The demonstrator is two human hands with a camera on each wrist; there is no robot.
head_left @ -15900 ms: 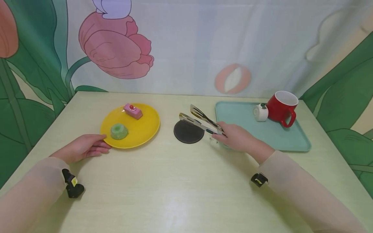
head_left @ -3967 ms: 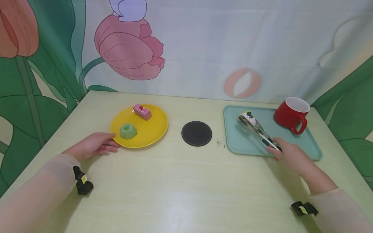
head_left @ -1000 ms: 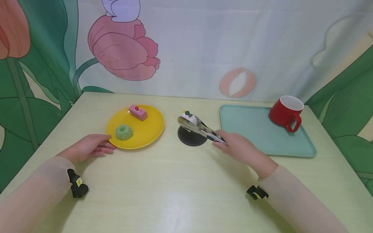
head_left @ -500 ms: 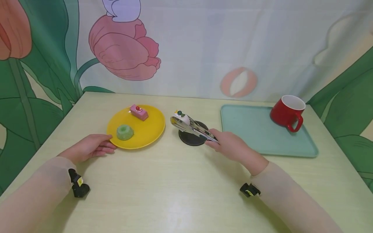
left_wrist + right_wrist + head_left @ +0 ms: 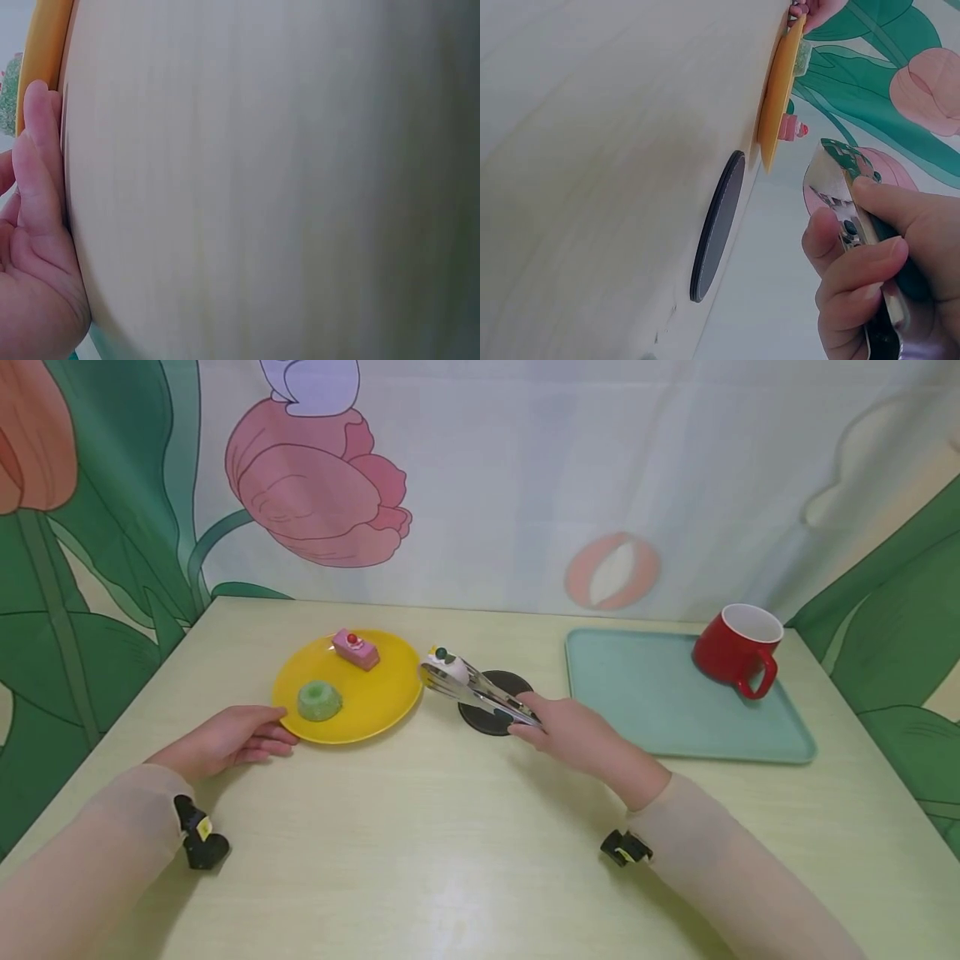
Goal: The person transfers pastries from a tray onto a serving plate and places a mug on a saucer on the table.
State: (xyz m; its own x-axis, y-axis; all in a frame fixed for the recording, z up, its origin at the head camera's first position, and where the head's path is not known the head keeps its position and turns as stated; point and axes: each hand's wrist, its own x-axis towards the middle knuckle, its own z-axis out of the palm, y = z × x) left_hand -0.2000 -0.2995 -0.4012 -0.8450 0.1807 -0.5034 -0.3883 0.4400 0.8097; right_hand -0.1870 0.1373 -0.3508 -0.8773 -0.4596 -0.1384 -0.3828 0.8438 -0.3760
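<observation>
One pink block cake [image 5: 357,650], one green ring cake [image 5: 319,701] on round yellow plate [image 5: 378,697]; left hand [image 5: 236,742] pinches rim. Right hand [image 5: 573,735] grips metal tongs [image 5: 489,697] clasping one white roll-shaped cake [image 5: 453,669] near plate. Right of plate: one black disc [image 5: 480,721] below tongs, one red mug [image 5: 723,652] on teal tray [image 5: 652,702].
</observation>
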